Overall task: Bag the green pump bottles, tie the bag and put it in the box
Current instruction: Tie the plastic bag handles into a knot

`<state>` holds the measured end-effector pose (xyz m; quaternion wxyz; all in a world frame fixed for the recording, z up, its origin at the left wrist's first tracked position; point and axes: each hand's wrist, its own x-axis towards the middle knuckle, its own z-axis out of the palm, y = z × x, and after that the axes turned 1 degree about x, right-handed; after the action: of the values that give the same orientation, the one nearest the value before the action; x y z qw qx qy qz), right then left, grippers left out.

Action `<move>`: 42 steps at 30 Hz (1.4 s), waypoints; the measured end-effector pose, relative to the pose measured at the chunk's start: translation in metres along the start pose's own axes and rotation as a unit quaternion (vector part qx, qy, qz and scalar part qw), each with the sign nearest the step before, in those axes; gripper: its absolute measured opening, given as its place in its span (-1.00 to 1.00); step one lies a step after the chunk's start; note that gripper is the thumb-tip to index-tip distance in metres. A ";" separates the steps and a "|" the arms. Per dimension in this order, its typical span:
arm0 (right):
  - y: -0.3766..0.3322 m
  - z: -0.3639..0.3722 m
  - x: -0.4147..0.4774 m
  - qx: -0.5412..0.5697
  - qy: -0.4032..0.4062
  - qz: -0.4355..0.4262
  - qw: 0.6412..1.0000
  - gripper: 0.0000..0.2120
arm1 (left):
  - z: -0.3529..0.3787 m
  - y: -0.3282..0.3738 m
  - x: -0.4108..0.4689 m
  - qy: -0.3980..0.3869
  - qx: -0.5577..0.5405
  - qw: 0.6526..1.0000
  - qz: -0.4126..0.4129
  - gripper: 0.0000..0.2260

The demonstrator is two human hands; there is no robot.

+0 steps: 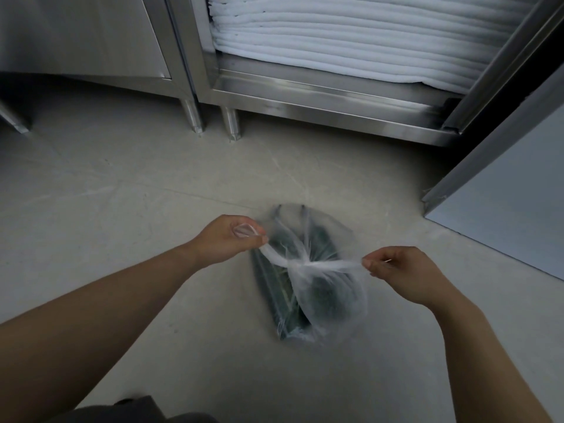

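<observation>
While left hand [225, 239], right hand [403, 273] pinch bag [332, 300] ends: grey floor [122, 193] beneath, steel cabinet [305, 99] behind.

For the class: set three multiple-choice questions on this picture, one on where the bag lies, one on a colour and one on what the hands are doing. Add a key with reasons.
1. Where does the clear bag of green bottles lie?
A. On a table
B. On the floor
C. In a box

2. What colour are the stacked towels in the steel cabinet?
A. White
B. Green
C. Blue

3. What are the two hands doing?
A. Both hang idle
B. Each pinches one twisted end of the bag
C. Both press flat on the bag

Key:
1 B: the bag rests on the grey floor, in front of the cabinet.
2 A: the whole folded stack is white.
3 B: the left hand and the right hand each hold an end, stretched out from the crossing between them.
</observation>
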<state>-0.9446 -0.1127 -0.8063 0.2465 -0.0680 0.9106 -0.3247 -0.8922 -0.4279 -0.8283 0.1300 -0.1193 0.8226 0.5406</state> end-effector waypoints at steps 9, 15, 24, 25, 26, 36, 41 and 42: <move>-0.021 0.029 0.003 -0.073 0.015 -0.022 0.997 -0.82 | 0.012 0.000 0.002 -0.048 0.108 0.992 0.046 -0.76; -0.020 0.047 0.002 -0.076 0.005 -0.023 0.997 -0.81 | 0.019 -0.009 -0.004 -0.054 0.191 0.980 0.030 -0.86; -0.024 0.053 0.002 0.003 0.016 -0.023 1.000 -0.97 | 0.025 -0.020 -0.007 -0.050 0.254 0.965 0.032 -0.70; -0.025 0.054 0.002 0.013 0.015 -0.019 1.000 -0.96 | 0.024 -0.021 -0.007 -0.050 0.257 0.964 0.034 -0.72; -0.026 0.056 0.002 0.021 0.015 -0.016 1.000 -0.93 | 0.022 -0.021 -0.007 -0.050 0.258 0.964 0.036 -0.75; -0.038 0.039 0.002 0.075 0.085 -0.034 0.993 -0.95 | 0.002 0.007 -0.012 0.021 0.084 0.995 0.054 -0.88; -0.042 0.016 -0.001 0.123 0.106 -0.041 0.986 -0.94 | -0.009 0.028 -0.009 0.047 0.022 0.996 0.075 -0.91; -0.042 0.013 -0.002 0.126 0.106 -0.043 0.985 -0.94 | -0.010 0.028 -0.008 0.049 0.020 0.996 0.078 -0.92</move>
<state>-0.9384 -0.1520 -0.7879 0.1406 -0.0411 0.8797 -0.4524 -0.8948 -0.4260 -0.7971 0.0491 -0.0788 0.8453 0.5262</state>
